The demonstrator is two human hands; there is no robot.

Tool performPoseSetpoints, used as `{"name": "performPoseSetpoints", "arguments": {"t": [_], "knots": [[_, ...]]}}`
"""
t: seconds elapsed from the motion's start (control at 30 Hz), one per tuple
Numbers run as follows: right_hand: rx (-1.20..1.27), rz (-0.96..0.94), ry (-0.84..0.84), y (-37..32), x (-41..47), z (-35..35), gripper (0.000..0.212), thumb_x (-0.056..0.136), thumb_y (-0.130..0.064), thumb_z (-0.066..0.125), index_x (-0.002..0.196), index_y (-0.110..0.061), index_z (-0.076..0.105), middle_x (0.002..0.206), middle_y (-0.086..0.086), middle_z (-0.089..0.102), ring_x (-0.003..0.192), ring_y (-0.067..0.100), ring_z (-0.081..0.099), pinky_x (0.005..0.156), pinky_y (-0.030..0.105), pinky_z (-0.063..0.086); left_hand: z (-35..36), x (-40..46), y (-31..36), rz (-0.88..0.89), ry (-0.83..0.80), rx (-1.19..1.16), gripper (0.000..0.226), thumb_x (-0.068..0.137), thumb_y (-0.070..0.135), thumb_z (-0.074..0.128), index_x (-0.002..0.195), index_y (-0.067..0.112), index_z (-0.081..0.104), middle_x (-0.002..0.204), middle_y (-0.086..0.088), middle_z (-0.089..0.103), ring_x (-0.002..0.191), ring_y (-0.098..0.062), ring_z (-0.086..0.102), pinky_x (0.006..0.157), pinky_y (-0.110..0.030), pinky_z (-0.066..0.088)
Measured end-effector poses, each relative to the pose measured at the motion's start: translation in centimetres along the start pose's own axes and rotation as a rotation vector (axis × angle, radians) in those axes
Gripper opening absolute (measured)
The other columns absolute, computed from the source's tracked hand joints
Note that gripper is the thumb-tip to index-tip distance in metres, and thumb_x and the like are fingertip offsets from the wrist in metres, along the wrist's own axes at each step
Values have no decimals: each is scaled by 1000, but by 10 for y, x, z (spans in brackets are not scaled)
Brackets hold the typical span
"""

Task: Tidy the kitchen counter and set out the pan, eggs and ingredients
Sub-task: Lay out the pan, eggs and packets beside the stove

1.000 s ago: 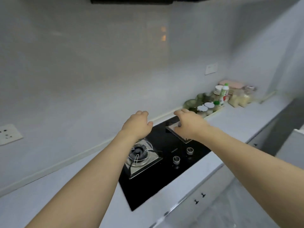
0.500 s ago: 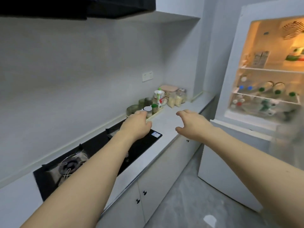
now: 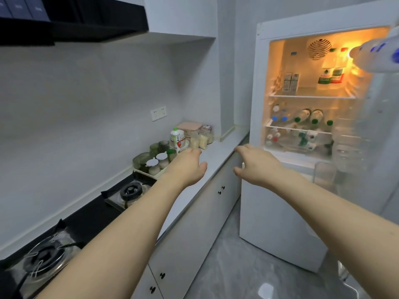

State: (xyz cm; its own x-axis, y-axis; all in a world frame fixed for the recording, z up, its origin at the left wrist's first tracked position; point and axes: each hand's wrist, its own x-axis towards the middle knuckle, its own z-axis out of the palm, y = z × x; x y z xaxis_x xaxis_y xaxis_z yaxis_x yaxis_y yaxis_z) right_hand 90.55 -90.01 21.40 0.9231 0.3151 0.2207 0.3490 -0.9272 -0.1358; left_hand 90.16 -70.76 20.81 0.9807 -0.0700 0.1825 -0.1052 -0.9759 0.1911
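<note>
your left hand (image 3: 187, 167) hangs over the worktop (image 3: 212, 152) near its front edge, fingers loosely curled and holding nothing. your right hand (image 3: 257, 167) is out past that front edge, in front of the open fridge (image 3: 257, 104), fingers relaxed and parted, also holding nothing. the ingredients sit along the worktop's back edge: a tray of jars (image 3: 154, 164) just beside the hob (image 3: 90, 214), then a green-capped bottle (image 3: 176, 138) and bags (image 3: 201, 139) toward the far corner. no pan or eggs can be made out.
</note>
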Motion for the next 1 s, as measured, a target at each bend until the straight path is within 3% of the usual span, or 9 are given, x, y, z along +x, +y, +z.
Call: {"name": "performPoseSetpoints", "arguments": {"t": [0.43, 0.63, 0.87, 1.0], "knots": [[-28, -184, 75, 112, -93, -52, 50, 89, -32, 47, 135, -14, 41, 131, 5, 50, 120, 26, 48, 95, 38, 43, 13, -59, 147, -115, 62, -67, 52, 98, 34, 42, 145, 12, 36, 148, -10, 39, 133, -24, 40, 104, -34, 35], [-151, -298, 161, 159, -121, -86, 42, 91, -28, 45, 130, -13, 45, 128, 5, 50, 117, 26, 48, 95, 39, 41, 18, -73, 193, -105, 33, -68, 52, 98, 38, 43, 144, 16, 37, 148, -6, 39, 134, -20, 39, 107, -34, 34], [-328, -426, 167, 217, -139, -101, 36, 87, -23, 43, 120, -13, 53, 115, 4, 56, 102, 27, 55, 85, 40, 45, 29, -75, 242, -125, -15, -80, 52, 98, 38, 44, 143, 12, 39, 147, -7, 42, 134, -21, 39, 106, -31, 32], [-402, -565, 238, 232, -142, -104, 34, 79, -19, 35, 94, -13, 65, 90, 4, 63, 78, 28, 59, 69, 37, 49, 40, -77, 270, -81, -111, -51, 55, 97, 41, 45, 143, 11, 39, 146, -9, 43, 133, -23, 41, 106, -33, 34]]}}
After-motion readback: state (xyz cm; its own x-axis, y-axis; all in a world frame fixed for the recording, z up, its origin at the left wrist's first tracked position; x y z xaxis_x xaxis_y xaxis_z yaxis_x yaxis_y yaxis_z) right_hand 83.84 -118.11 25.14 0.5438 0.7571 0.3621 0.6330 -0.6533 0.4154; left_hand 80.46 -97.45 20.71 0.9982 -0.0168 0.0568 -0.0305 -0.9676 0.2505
